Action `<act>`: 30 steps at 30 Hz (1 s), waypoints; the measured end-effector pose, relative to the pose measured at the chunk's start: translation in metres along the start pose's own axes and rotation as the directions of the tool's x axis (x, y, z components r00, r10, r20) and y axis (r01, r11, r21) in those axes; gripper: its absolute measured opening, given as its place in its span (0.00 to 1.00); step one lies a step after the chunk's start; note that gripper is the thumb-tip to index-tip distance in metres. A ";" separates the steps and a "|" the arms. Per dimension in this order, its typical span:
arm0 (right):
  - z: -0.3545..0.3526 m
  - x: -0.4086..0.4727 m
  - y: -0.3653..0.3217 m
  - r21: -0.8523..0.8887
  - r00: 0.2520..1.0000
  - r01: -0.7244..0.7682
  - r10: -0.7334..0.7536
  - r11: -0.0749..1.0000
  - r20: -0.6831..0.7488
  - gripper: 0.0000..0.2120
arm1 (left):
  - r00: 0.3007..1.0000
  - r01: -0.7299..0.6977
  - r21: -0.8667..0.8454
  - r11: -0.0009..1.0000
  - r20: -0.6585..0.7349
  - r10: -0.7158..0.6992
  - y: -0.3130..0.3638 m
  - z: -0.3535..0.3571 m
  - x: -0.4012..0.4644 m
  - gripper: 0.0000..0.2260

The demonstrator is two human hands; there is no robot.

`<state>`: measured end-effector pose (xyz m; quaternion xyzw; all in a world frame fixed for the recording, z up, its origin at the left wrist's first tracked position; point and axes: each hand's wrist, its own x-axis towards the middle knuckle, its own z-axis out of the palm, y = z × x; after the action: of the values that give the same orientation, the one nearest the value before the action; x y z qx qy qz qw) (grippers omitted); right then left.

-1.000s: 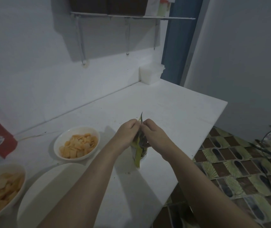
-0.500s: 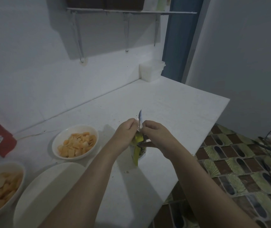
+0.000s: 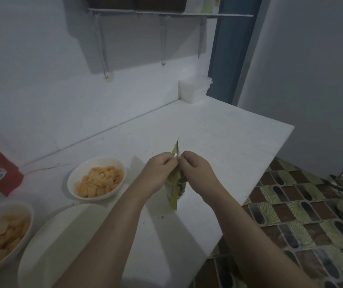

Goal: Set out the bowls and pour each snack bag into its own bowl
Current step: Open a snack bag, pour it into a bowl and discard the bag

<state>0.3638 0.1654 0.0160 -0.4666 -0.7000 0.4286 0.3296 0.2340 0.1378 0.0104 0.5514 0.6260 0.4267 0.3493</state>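
Observation:
A small green snack bag (image 3: pixel 175 190) is held upright above the white counter (image 3: pixel 218 142). My left hand (image 3: pixel 159 173) and my right hand (image 3: pixel 195 173) both pinch its top edge, knuckles almost touching. A white bowl (image 3: pixel 96 179) with orange crackers stands left of my hands. A second white bowl (image 3: pixel 2 235) of pale chips sits at the lower left edge. An empty white bowl (image 3: pixel 62 242) lies partly under my left forearm.
A red snack bag (image 3: pixel 0 171) leans against the wall at far left. A white plastic container (image 3: pixel 193 90) stands in the back corner. A wall shelf (image 3: pixel 166 15) hangs above. The counter edge drops to a patterned tile floor (image 3: pixel 291 215) on the right.
My hands have stayed pinched on the bag's top, shifting a little between frames. The camera view drifted slightly. The bag remains upright.

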 end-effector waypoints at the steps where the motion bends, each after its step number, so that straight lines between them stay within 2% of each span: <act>1: 0.000 -0.001 0.001 0.012 1.000 -0.001 0.001 1.000 0.008 0.15 | 1.000 0.004 -0.041 0.999 -0.016 -0.005 -0.001 0.002 -0.001 0.11; 5: -0.003 -0.002 0.003 -0.045 0.997 0.042 -0.039 0.998 0.064 0.14 | 0.997 0.009 -0.175 0.984 -0.074 -0.023 -0.001 0.007 -0.006 0.15; 7: -0.005 0.000 0.002 -0.109 0.995 0.072 -0.064 0.991 0.071 0.13 | 0.997 0.014 -0.183 0.983 -0.070 -0.027 -0.002 0.008 -0.006 0.21; 9: -0.007 0.001 0.000 -0.158 0.994 0.087 -0.075 0.984 0.081 0.13 | 0.998 0.007 -0.151 0.989 -0.062 -0.017 -0.003 0.006 -0.004 0.21; 12: -0.012 0.000 -0.005 -0.179 0.994 0.075 -0.059 0.981 0.093 0.13 | 0.998 -0.039 -0.072 0.997 -0.062 0.034 -0.001 0.002 -0.004 0.16; 16: -0.011 -0.002 -0.012 -0.200 0.999 0.029 -0.020 0.979 0.046 0.13 | 0.990 -0.112 0.126 0.986 -0.071 0.122 0.004 -0.003 -0.003 0.16; 18: -0.010 0.000 -0.013 -0.351 0.998 0.055 -0.052 0.935 0.019 0.12 | 0.982 -0.143 0.229 0.963 -0.089 0.167 0.006 -0.004 -0.004 0.14; 20: -0.009 0.003 -0.013 -0.527 0.996 0.072 -0.084 0.847 0.001 0.14 | 0.972 -0.169 0.336 0.927 -0.102 0.214 0.006 -0.003 -0.004 0.14; 22: -0.007 0.003 -0.014 -0.598 0.995 0.077 -0.102 0.798 -0.008 0.14 | 0.970 -0.164 0.367 0.916 -0.108 0.217 0.006 -0.001 -0.004 0.15; 24: -0.006 0.002 -0.013 -0.525 0.997 0.078 -0.082 0.847 0.017 0.13 | 0.983 -0.130 0.220 0.967 -0.100 0.155 0.004 0.000 -0.006 0.15; 27: -0.006 -0.005 -0.011 -0.202 0.997 -0.003 0.017 0.979 0.071 0.12 | 0.996 -0.020 -0.130 0.991 -0.087 0.009 -0.002 0.004 -0.010 0.17; 28: -0.006 -0.007 -0.010 -0.125 0.996 -0.034 0.044 0.992 0.073 0.12 | 0.996 -0.010 -0.190 0.982 -0.094 -0.008 -0.004 0.006 -0.011 0.17; 30: -0.004 -0.006 -0.007 -0.078 0.995 -0.066 0.071 0.995 0.064 0.13 | 0.995 -0.015 -0.263 0.965 -0.098 -0.011 -0.008 0.009 -0.011 0.14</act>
<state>0.3673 0.1594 0.0235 -0.4878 -0.7101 0.4279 0.2732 0.2404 0.1282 -0.0010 0.4793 0.5796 0.5330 0.3876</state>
